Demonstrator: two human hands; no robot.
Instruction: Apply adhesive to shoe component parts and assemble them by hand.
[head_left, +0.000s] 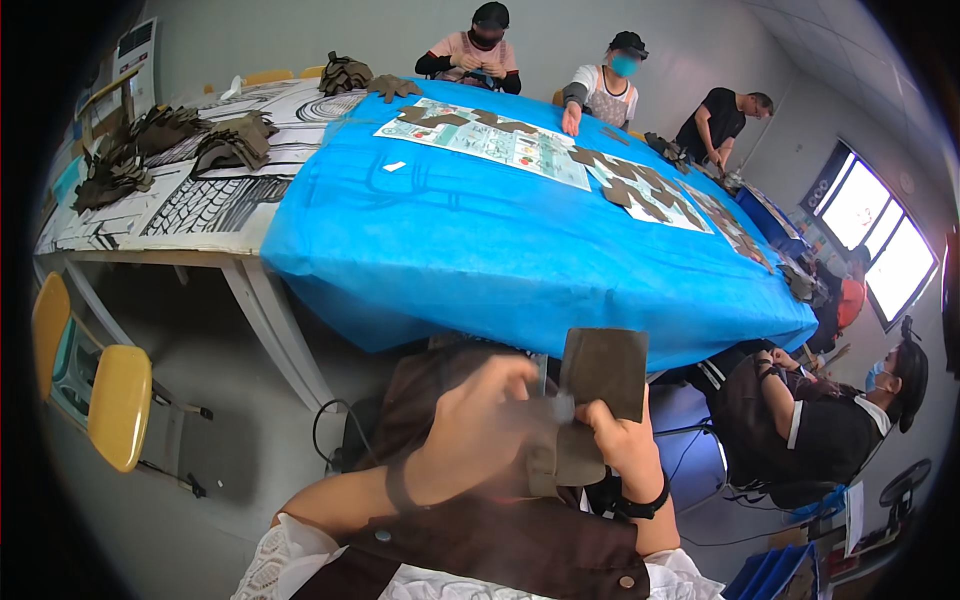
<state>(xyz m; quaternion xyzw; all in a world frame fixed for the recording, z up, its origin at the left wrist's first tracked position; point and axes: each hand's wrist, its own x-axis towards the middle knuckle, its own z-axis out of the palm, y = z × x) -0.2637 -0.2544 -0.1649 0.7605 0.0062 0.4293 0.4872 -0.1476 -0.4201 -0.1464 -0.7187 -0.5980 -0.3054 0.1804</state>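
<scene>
Bare right grip (622, 440) pinches a flat, dark-brown, rectangular fabric-like piece (605, 368) before the blue-draped desk (450, 265); blurred left grip (475, 405): cannot tell; piece likely light, pliable, best held by its edge

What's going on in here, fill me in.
The person's right hand grips a flat, dark brown piece of material above their lap. Their left hand is beside it, blurred, so its grip is unclear. Before them stands a blue-covered table, where brown cut-out pieces lie on printed sheets. More are heaped on a patterned table at left. A co-worker in a pink top sits across the table, hands together.
</scene>
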